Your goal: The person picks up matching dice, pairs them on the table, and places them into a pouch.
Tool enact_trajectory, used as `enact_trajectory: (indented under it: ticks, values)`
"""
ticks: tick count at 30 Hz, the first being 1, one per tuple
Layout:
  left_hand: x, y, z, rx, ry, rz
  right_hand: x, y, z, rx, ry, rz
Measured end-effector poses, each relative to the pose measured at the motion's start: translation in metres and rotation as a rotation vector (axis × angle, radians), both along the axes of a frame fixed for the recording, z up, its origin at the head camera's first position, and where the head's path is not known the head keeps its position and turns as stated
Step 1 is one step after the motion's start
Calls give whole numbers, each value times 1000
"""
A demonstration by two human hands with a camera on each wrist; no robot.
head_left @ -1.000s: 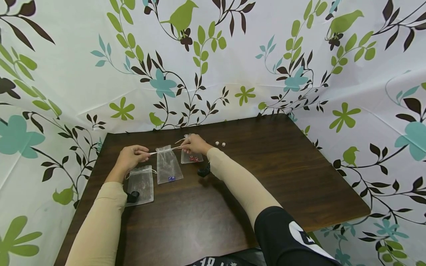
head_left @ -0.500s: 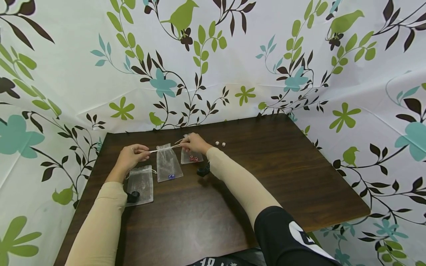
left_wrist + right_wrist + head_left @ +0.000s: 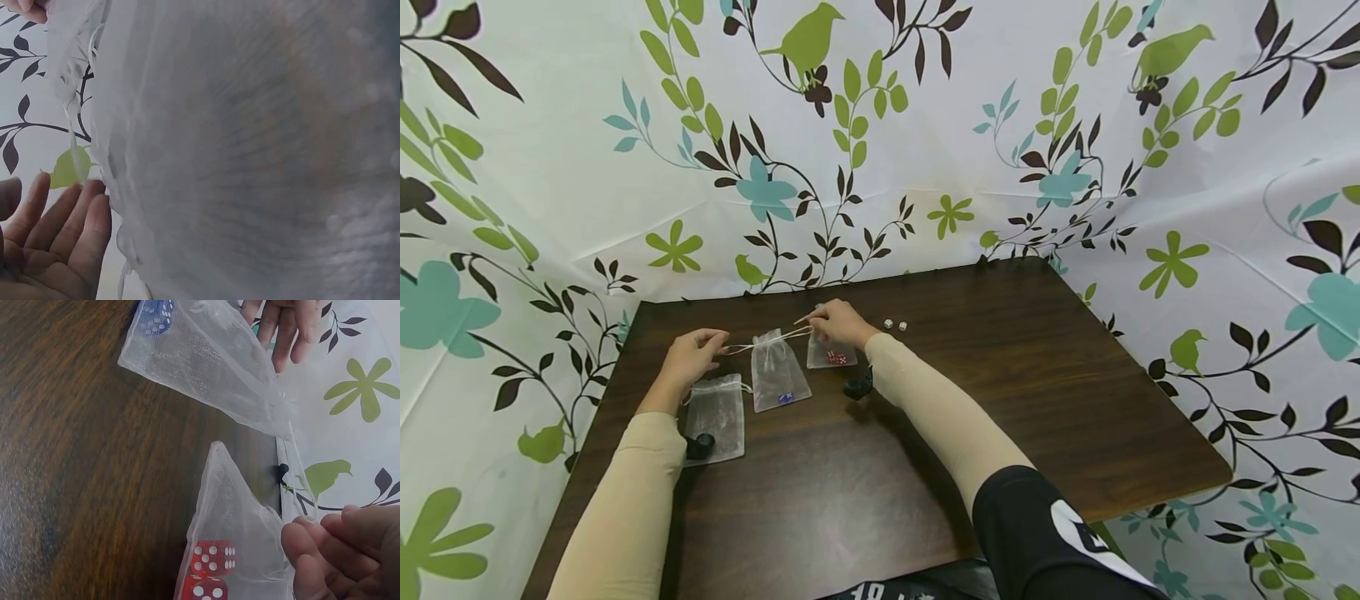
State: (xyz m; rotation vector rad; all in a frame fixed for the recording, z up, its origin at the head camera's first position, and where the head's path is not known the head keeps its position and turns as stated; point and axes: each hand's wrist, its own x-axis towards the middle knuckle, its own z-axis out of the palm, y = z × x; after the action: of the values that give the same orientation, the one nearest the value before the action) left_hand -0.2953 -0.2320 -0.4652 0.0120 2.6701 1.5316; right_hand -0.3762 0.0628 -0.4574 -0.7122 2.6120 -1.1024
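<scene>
A sheer white drawstring pouch [image 3: 778, 375] with blue dice [image 3: 786, 398] in its bottom lies on the table, its neck gathered. My left hand [image 3: 691, 360] is at the left end of its drawstring; in the left wrist view the fingers [image 3: 87, 231] are extended, with the cord hanging beside their tips. My right hand [image 3: 841, 323] holds the cord's right end at its fingertips, seen in the right wrist view as a white drawstring [image 3: 300, 462] running down to them. Beneath that hand lies another pouch [image 3: 820, 354] with red dice [image 3: 212, 557], its top partly hidden.
A third sheer pouch [image 3: 718, 417] lies under my left wrist, partly covered by a black wrist camera [image 3: 700, 446]. Two white dice [image 3: 895, 325] rest right of my right hand. The brown table [image 3: 1000, 392] meets a patterned cloth [image 3: 880, 208] behind.
The drawstring was stretched straight between both hands and now sags in loose curves. My left hand has moved slightly left and its fingers have loosened. The right hand stays nearly in place.
</scene>
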Motion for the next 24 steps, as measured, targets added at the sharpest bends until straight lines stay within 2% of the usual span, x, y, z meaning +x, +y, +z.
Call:
enact_trajectory:
  ticks: [7, 11, 13, 16, 19, 22, 24]
  values:
    - [4, -1, 0, 38, -58, 9, 1, 3, 0, -22, -1, -44]
    - [5, -1, 0, 24, -51, 14, 2, 2, 0, -39, 24, -54]
    - [6, -2, -1, 3, -35, 16, 2, -1, 0, -14, 71, -57]
    - [7, -3, 0, -37, -2, 23, 4, -9, 2, 49, 176, -56]
    - [8, -4, 2, -103, 37, 43, 13, -22, 7, 121, 275, -21]
    - [8, -10, 2, -226, 63, 60, 24, -39, 12, 163, 313, 41]
    - [9, -15, 1, -311, 49, 57, 33, -51, 16, 186, 312, 100]
